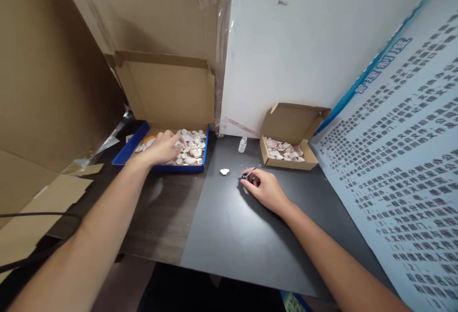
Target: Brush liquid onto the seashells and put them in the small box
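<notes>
My left hand reaches into the blue-edged cardboard box, its bent fingers down among the pale seashells. A light shell shows at its fingertips, which seem closed on it. Over the dark tabletop, my right hand is closed around a small black object with a thin part sticking out; its kind is hard to make out, and the fingers hide much of it. A single whitish shell lies on the table, left of my right hand and apart from it.
Behind my right hand stands a small clear bottle with a white label. A smaller open cardboard box holds more shells. Printed sheeting bounds the right side. Cardboard pieces and a black cable lie at the left.
</notes>
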Available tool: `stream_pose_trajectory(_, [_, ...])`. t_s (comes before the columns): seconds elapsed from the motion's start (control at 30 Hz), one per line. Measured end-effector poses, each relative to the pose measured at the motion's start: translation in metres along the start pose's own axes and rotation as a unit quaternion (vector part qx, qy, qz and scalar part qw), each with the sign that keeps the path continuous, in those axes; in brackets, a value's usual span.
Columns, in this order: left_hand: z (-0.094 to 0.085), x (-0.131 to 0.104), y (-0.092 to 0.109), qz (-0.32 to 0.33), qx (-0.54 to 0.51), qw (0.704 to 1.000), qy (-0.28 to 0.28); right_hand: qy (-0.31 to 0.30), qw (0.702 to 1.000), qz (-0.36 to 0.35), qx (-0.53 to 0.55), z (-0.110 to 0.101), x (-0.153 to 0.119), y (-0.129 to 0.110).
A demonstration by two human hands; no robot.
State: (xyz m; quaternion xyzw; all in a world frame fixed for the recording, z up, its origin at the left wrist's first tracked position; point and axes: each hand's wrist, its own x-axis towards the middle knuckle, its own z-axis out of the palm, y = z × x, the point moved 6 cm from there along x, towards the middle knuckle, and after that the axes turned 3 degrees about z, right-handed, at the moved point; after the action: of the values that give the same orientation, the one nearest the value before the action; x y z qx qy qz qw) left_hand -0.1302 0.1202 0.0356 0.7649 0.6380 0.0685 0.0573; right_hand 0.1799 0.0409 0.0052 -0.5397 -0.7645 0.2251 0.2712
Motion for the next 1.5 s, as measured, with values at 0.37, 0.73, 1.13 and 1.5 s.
stream_pose_trajectory(0.37, [0.010,0.000,0.006,0.027,0.038,0.999,0.020,0.021,0.998,0.014,0.059,-0.009,0.001,0.003])
stream_pose_trajectory(0.73, [0.016,0.003,0.006,0.019,0.090,0.996,0.018,0.025,0.998,0.014,0.060,-0.007,0.004,0.012])
stream_pose_trajectory(1.13, [0.006,-0.002,0.005,0.045,0.000,0.997,0.069,0.024,0.998,0.009,0.060,-0.008,0.002,0.004])
stream_pose_trajectory(1.5, [0.010,0.000,-0.012,0.018,-0.141,0.987,0.082,0.022,0.998,-0.006,0.063,-0.008,0.000,0.002])
